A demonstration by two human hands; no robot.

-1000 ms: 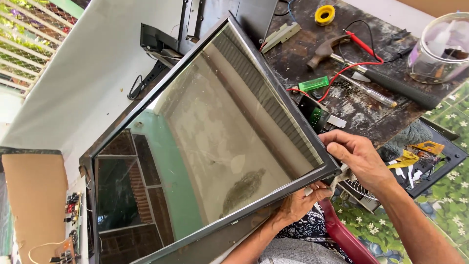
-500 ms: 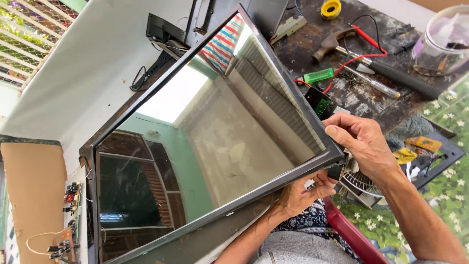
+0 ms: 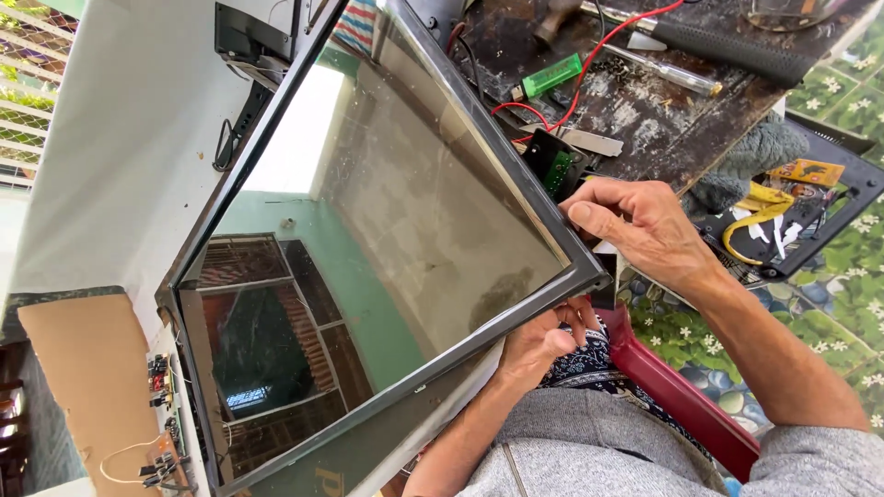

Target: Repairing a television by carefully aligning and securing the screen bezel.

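I hold a large flat screen panel (image 3: 396, 248) with a thin black bezel, tilted up on edge; its glossy face reflects a wall, a window and a bright patch. My right hand (image 3: 645, 230) pinches the right bezel just above the near corner, thumb on the front. My left hand (image 3: 543, 340) is beneath the lower edge by the same corner, fingers curled against the panel's back. The back of the panel is hidden.
Behind the panel is a dark, worn workbench (image 3: 645, 120) with a green lighter-shaped item (image 3: 552, 75), a red wire (image 3: 589, 74), a screwdriver (image 3: 663, 69) and a small green circuit board (image 3: 557, 170). A black tray (image 3: 838, 179) lies right, a red seat (image 3: 681, 396) below, cardboard (image 3: 74, 387) at left.
The panel has swung closer and steeper, so its reflection has shifted. My right hand stays near the corner of the bezel; my left hand remains under the lower edge.
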